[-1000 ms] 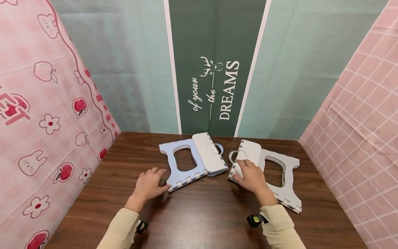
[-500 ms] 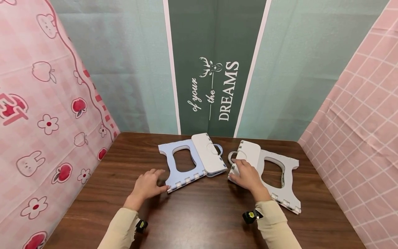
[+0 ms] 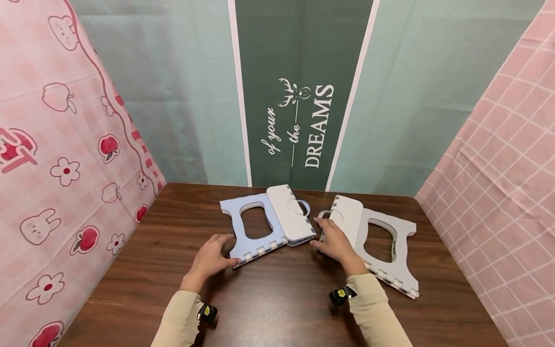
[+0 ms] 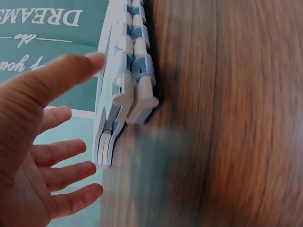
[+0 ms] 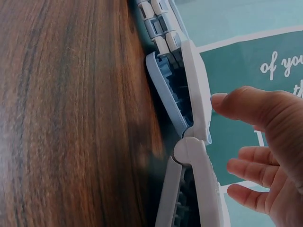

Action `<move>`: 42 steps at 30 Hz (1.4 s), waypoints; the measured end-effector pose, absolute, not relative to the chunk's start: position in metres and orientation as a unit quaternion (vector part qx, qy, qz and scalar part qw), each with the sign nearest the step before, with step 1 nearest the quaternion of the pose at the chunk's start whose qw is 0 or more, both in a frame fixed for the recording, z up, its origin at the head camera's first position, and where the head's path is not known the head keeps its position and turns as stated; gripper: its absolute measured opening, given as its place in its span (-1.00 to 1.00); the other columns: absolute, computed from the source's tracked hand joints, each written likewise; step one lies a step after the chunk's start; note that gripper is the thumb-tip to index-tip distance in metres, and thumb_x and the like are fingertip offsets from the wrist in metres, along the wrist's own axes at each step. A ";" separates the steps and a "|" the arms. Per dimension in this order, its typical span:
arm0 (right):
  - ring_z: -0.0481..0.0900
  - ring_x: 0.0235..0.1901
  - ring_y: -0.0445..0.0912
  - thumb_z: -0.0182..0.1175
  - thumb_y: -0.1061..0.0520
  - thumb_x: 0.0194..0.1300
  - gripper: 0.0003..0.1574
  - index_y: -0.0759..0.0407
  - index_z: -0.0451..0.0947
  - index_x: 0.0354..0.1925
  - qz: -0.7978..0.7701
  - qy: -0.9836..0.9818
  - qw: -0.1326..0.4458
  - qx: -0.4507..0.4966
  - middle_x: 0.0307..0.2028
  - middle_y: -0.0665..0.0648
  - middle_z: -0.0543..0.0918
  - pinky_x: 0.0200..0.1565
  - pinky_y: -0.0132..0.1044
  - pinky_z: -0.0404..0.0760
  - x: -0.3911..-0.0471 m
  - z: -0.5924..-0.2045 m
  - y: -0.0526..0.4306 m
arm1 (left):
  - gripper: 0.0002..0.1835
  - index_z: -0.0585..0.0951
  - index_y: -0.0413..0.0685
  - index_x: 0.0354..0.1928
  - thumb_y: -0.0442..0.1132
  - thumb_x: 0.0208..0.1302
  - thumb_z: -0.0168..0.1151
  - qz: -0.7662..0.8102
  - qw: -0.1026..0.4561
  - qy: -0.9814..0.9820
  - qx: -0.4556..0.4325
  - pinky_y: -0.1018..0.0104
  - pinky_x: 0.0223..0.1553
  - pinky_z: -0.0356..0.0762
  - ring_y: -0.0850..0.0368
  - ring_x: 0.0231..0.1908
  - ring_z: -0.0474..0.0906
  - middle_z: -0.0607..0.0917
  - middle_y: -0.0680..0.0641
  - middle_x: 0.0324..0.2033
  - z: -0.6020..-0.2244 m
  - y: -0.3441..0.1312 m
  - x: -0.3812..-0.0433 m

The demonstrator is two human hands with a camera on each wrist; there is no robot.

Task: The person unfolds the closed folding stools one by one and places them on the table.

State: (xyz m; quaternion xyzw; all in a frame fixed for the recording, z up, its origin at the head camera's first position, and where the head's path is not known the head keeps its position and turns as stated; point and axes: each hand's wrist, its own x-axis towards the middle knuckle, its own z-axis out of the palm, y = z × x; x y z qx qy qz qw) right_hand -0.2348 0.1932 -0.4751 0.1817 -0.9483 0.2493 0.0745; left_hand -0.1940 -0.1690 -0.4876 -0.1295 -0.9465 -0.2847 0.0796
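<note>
Two folded step stools lie flat on the wooden table. The left one is a blue and white folding stool point(image 3: 284, 212) with a loop handle at its right edge. A white and light grey folding stool point(image 3: 349, 217) lies to its right, its handle pointing left. My left hand point(image 3: 211, 259) is at the blue stool's near left corner, thumb tip right at the hinged edge, fingers loosely spread. Over the grey stool's near left corner is my right hand point(image 3: 335, 243), fingers relaxed and holding nothing. In the right wrist view its thumb overlaps the blue stool's white panel point(image 5: 198, 85).
The brown wooden table point(image 3: 277, 308) has its back edge against a green curtain point(image 3: 299, 48) with white lettering. Pink patterned cloth point(image 3: 73, 193) hangs at the left and pink checked cloth point(image 3: 498, 159) at the right.
My right hand has slid left across the grey stool's panel toward the gap between the stools. My left hand has moved slightly right. Both stools stay nearly in place.
</note>
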 end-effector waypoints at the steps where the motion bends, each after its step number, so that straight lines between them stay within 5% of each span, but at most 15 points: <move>1: 0.39 0.07 0.21 0.41 0.08 0.00 -0.11 0.29 0.29 0.25 0.251 -0.948 0.072 0.181 0.10 0.34 0.40 0.01 0.09 0.38 -0.236 -0.476 0.192 | -0.22 0.54 -0.14 0.09 0.01 -0.26 0.54 -0.288 0.085 -0.945 -0.126 -0.05 -0.07 0.42 -0.12 -0.03 0.48 0.54 -0.17 -0.03 -0.489 -0.168 -0.194; 29: 0.32 0.13 0.23 0.52 0.21 -0.23 0.13 0.46 0.18 0.26 0.344 -0.929 -0.008 0.135 0.13 0.44 0.37 0.11 0.03 0.30 -0.274 -0.493 0.173 | -0.07 0.45 -0.30 0.11 -0.26 -0.49 0.64 -0.389 0.023 -0.920 -0.040 -0.05 0.03 0.34 -0.24 0.04 0.38 0.51 -0.31 -0.01 -0.498 -0.146 -0.198; 42: 0.45 -0.05 0.23 0.54 0.15 -0.32 0.04 0.59 0.30 0.08 0.248 -0.957 -0.052 0.137 -0.08 0.41 0.50 -0.01 -0.04 0.42 -0.285 -0.490 0.158 | -0.34 0.57 -0.31 -0.13 -0.37 -0.48 0.57 -0.359 0.018 -0.933 0.008 0.05 -0.14 0.45 -0.14 -0.19 0.51 0.64 -0.21 -0.26 -0.500 -0.140 -0.200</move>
